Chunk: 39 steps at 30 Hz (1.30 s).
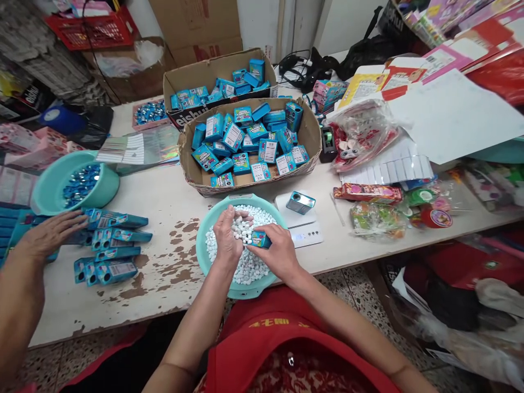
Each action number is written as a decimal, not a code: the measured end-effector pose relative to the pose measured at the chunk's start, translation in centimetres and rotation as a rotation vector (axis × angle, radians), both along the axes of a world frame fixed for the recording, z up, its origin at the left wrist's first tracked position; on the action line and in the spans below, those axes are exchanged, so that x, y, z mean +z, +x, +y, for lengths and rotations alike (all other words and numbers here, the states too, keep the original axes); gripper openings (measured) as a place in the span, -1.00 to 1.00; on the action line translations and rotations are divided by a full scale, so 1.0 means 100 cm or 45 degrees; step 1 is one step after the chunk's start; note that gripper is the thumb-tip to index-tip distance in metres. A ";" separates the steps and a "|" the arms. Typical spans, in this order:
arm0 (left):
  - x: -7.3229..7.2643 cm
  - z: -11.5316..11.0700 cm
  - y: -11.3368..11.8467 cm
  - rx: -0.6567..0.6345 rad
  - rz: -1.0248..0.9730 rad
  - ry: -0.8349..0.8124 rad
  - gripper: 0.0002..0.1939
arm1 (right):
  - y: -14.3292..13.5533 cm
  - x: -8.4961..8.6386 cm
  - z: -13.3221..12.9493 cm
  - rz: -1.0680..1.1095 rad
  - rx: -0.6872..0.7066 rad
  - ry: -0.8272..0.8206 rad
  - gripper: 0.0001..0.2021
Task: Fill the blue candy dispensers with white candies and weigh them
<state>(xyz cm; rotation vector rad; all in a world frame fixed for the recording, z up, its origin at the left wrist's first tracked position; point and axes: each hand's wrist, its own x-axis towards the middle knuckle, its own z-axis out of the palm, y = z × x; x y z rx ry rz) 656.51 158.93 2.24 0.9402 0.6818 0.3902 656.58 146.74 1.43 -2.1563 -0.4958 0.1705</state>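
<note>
White candies [256,270] fill a round turquoise basin [200,240] at the table's front edge. Over it, my left hand [227,234] is cupped around a small heap of the candies. My right hand [280,248] grips a small blue candy box [261,239] between thumb and fingers, tilted toward the candies in my left palm. The box's opening cannot be made out. Just right of the basin, another blue box [301,202] rests on a white digital scale [307,234].
Two cardboard cartons of blue boxes [249,144] stand behind the basin. At left, a co-worker's hand [53,232] reaches over rows of blue boxes [117,270] near a turquoise tub [110,188] of shiny blue pieces. Bagged sweets [376,218] and papers cover the right side.
</note>
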 end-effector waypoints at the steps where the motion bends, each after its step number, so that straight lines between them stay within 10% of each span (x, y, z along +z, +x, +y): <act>1: 0.000 0.000 0.001 0.003 0.008 -0.001 -0.66 | 0.001 0.000 0.000 0.001 0.004 0.002 -0.67; 39: 0.011 -0.018 0.004 -0.247 -0.110 0.189 -0.75 | 0.007 -0.003 -0.012 0.045 -0.075 0.068 -0.67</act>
